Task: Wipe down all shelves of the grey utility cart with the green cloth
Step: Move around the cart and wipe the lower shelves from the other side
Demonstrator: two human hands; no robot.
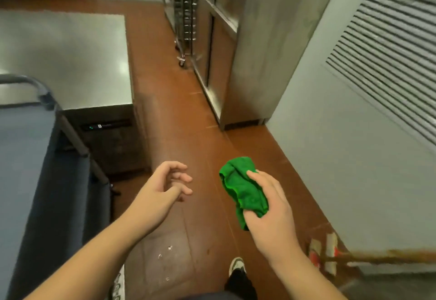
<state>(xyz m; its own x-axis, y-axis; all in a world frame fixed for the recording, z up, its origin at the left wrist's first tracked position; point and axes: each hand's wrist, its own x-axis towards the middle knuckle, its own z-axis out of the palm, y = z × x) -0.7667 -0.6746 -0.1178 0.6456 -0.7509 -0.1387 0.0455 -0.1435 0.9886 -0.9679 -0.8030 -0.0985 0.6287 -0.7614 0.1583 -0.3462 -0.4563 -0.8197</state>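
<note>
Cloth bunched in the right hand, left hand loose and empty, a person stands beside the cart, apparently about to reach across and wipe.

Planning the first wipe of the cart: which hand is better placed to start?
Probably the right hand: it already grips the green cloth. The left hand, nearer the grey cart, holds nothing.

grey cart cut off at left edge, lower shelves unseen.
</note>
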